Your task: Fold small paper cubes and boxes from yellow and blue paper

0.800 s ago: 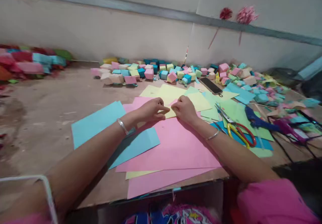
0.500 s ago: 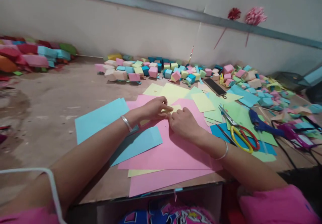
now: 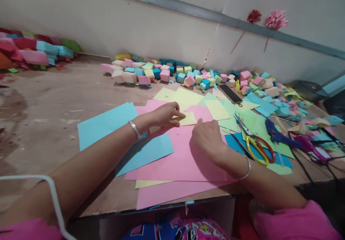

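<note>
Your bright pink cloth sleeves (image 3: 296, 221) show in the frame's lower corners. A shiny silver metal bangle (image 3: 134, 129) rings each wrist.

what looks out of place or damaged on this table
The pink sheets lie askew, their lower edges out of line, with a yellow sheet poking out between them. The tabletop at left looks worn, with pale marks.

One piece of pale yellow paper (image 3: 189, 119), narrow and straight-edged, is lying across a pink sheet (image 3: 185, 161). Its right end is showing.
</note>
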Tool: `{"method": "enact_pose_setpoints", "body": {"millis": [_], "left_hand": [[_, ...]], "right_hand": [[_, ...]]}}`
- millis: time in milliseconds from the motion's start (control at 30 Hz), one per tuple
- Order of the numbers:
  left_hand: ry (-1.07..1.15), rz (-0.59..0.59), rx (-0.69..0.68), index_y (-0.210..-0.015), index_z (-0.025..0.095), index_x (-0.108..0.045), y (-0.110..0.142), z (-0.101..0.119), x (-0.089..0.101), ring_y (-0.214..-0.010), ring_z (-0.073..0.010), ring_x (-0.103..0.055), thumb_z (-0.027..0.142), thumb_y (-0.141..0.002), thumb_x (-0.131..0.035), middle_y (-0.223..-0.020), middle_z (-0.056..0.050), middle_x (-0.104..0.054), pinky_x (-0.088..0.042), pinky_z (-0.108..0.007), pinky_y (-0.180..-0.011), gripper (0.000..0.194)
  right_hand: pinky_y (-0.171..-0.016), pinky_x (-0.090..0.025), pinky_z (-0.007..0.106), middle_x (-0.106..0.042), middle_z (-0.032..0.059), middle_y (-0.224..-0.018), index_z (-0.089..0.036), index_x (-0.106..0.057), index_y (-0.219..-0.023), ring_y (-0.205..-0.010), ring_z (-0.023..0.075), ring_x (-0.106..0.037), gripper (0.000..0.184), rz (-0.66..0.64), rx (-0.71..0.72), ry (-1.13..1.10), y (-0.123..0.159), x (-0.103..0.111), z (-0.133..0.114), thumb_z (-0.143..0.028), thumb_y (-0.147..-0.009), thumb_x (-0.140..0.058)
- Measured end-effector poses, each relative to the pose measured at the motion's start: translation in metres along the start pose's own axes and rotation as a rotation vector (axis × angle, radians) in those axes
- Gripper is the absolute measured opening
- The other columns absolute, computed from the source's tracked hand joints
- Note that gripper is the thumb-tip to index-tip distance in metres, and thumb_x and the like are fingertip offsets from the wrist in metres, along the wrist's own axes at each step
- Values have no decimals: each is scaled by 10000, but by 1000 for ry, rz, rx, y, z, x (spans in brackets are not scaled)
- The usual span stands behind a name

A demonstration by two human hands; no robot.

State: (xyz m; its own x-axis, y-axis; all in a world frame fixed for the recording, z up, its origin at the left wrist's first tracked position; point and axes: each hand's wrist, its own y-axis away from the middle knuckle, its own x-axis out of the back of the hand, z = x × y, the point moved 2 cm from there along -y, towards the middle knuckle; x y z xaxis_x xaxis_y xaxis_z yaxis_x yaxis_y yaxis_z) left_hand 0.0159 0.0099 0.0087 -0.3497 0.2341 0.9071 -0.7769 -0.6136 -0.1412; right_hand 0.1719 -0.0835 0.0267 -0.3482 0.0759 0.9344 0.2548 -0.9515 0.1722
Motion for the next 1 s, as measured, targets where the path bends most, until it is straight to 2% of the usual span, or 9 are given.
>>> {"method": "enact_pose_setpoints", "body": {"millis": [67, 100, 200, 267, 400, 533, 767, 867, 1000], "left_hand": [[-7, -62, -26, -937, 201, -721, 0, 0, 0, -731, -157, -501, 299, -798, -645, -890, -50, -519, -360, -253, -645, 186], [-5, -80, -33, -945, 198, -718, 0, 0, 0, -738, -160, -501, 295, -808, -634, -894, -53, -511, -362, -258, -652, 187], [20, -82, -13, -1012, 218, -712, -1, -2, 1, -775, -177, -516, 341, -821, -631, -928, -59, -520, -375, -272, -680, 242], [45, -73, 9, -1095, 238, -691, -2, -3, -1, -817, -191, -532, 377, -834, -617, -969, -67, -537, -390, -280, -704, 305], [-21, 14, 89, -1074, 221, -671, -7, -3, -11, -861, -218, -542, 410, -869, -572, -929, -76, -556, -402, -291, -715, 296], [-95, 16, 142, -1095, 225, -642, -11, -4, -17, -875, -230, -539, 442, -784, -688, -987, -83, -561, -393, -282, -692, 382], [-189, -111, 153, -1187, 364, -641, -1, -8, 1, -969, -260, -492, 518, -760, -696, -1056, -66, -558, -345, -313, -785, 457], [-178, -161, 163, -1269, 368, -597, 7, -16, 10, -999, -272, -477, 550, -714, -723, -1076, -75, -552, -334, -315, -812, 597], [-210, -177, 212, -1440, 330, -409, 16, -33, 20, -993, -286, -481, 580, -616, -770, -1089, -99, -553, -341, -323, -837, 934]], "right_hand": [[-634, -293, 339, -672, 160, -772, -39, -597, -1259, -697, 212, -604, 427, 56, 58, 21, 0, 0, -4, -68, -861, -446], [-639, -293, 342, -670, 158, -778, -46, -609, -1247, -703, 211, -601, 418, 43, 85, 33, -1, 0, -7, -66, -860, -451], [-661, -297, 354, -676, 164, -840, -113, -738, -965, -746, 219, -600, 295, -48, 122, 66, -2, -1, -9, -55, -846, -474], [-672, -298, 360, -678, 160, -857, -130, -744, -848, -769, 227, -598, 289, -56, 124, 93, -3, -1, -9, -34, -838, -472], [-677, -298, 359, -669, 142, -801, -124, -729, -813, -794, 242, -588, 281, -39, 175, 121, -4, -2, -8, 8, -802, -480], [-670, -292, 360, -667, 143, -798, -121, -723, -810, -773, 237, -579, 268, -39, 174, 109, -5, -4, -7, -9, -814, -480], [-659, -273, 353, -672, 144, -831, -135, -726, -805, -740, 220, -570, 260, -66, 159, 61, -5, -4, -5, -29, -828, -489], [-655, -266, 352, -672, 144, -834, -138, -727, -812, -763, 233, -572, 271, -82, 162, 37, -5, -1, -4, -17, -815, -485], [-649, -260, 353, -669, 143, -806, -141, -723, -810, -806, 258, -572, 280, -96, 173, -4, -5, 0, -4, -15, -816, -473]]}}
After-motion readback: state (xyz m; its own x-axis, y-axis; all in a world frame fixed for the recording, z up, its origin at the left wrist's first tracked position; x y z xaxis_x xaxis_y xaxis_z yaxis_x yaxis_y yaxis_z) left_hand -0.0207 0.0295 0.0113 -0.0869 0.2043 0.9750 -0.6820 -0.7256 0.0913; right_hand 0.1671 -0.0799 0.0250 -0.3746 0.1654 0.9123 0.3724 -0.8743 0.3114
